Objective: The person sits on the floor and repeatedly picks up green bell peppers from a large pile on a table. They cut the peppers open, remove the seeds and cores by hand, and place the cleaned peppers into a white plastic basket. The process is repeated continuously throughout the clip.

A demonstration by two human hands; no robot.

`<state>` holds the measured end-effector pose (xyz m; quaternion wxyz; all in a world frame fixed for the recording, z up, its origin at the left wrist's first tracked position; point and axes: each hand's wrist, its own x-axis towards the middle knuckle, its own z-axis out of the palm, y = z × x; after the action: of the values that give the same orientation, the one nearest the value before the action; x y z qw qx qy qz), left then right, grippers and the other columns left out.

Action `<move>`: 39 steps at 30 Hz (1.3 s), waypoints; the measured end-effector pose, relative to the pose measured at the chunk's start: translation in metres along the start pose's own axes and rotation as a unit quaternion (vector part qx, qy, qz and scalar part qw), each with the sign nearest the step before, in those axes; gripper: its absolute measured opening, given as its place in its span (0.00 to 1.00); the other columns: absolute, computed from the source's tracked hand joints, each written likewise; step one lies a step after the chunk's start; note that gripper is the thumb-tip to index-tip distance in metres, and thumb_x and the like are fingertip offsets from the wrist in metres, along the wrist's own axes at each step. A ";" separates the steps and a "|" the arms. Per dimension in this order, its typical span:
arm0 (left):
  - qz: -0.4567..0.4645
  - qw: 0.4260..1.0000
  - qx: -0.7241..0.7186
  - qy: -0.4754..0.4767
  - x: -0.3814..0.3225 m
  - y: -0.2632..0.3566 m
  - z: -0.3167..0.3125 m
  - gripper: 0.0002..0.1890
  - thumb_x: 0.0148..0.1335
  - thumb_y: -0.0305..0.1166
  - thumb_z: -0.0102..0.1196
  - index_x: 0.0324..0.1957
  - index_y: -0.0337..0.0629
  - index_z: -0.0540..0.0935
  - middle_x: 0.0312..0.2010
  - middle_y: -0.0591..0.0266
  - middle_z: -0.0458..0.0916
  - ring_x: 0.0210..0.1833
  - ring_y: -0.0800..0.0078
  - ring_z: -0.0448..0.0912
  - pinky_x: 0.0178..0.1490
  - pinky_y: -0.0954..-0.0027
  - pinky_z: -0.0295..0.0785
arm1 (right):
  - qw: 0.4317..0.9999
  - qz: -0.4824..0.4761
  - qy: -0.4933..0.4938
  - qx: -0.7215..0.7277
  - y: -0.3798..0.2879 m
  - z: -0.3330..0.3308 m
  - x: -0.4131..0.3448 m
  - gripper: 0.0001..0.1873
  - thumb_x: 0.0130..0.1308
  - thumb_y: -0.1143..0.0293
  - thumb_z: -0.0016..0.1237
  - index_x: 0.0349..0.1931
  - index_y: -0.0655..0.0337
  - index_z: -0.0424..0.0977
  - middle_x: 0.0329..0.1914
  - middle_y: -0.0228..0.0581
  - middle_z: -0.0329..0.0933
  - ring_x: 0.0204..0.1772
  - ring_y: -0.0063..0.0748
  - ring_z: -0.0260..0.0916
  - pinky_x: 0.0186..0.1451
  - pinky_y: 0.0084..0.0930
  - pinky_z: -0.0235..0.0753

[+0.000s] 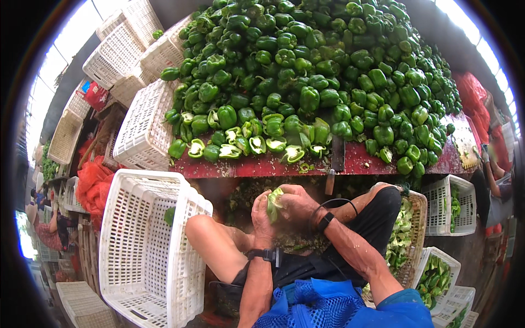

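A piece of cut green bell pepper (pixel 274 205) is held between both hands, above my lap and below the table edge. My left hand (pixel 262 217) grips it from the left; my right hand (pixel 296 205) has its fingers on the pepper's right side. Beyond them, a large heap of whole green bell peppers (pixel 287 74) covers a red tabletop (pixel 254 167). Halved peppers (pixel 258 144) lie cut face up along the heap's front. A cleaver (pixel 338 153) with a wooden handle lies at the table edge, its handle sticking out over the edge.
A large white plastic crate (pixel 143 242) stands at my left with one green pepper (pixel 169 216) inside. At my right, a crate (pixel 416 233) holds pale cut pepper pieces (pixel 400 238). More crates, red mesh sacks (pixel 93 180) and other people (pixel 498 184) are around.
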<state>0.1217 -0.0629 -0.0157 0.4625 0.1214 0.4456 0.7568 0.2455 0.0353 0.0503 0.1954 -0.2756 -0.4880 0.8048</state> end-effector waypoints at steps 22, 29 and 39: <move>-0.085 0.949 -0.274 -0.131 -0.020 -0.013 0.035 0.16 0.76 0.42 0.46 0.49 0.39 0.79 0.52 0.39 0.82 0.54 0.52 0.81 0.63 0.53 0.76 | 0.917 -0.067 0.157 -0.360 -0.039 0.018 -0.091 0.17 0.68 0.67 0.54 0.53 0.66 0.77 0.44 0.51 0.84 0.46 0.44 0.83 0.51 0.37 0.80; -0.040 0.981 -0.171 -0.079 -0.020 -0.011 0.025 0.30 0.75 0.49 0.46 0.71 0.42 0.66 0.62 0.50 0.76 0.58 0.61 0.78 0.65 0.59 0.72 | 0.878 -0.167 0.202 -0.402 -0.042 0.064 -0.049 0.12 0.69 0.73 0.51 0.50 0.67 0.75 0.39 0.60 0.82 0.42 0.51 0.84 0.41 0.39 0.80; -0.043 0.962 -0.262 0.064 0.006 -0.011 -0.003 0.24 0.72 0.50 0.50 0.55 0.39 0.78 0.48 0.57 0.81 0.48 0.60 0.80 0.52 0.59 0.77 | 0.706 -0.126 0.005 -0.697 0.014 0.031 0.010 0.08 0.63 0.79 0.53 0.40 0.61 0.71 0.33 0.49 0.77 0.35 0.47 0.78 0.34 0.42 0.75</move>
<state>0.1234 -0.0578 -0.0274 0.4808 -0.0721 0.2652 0.8327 0.2180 0.0136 0.0465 0.0498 -0.2735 -0.9392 0.2014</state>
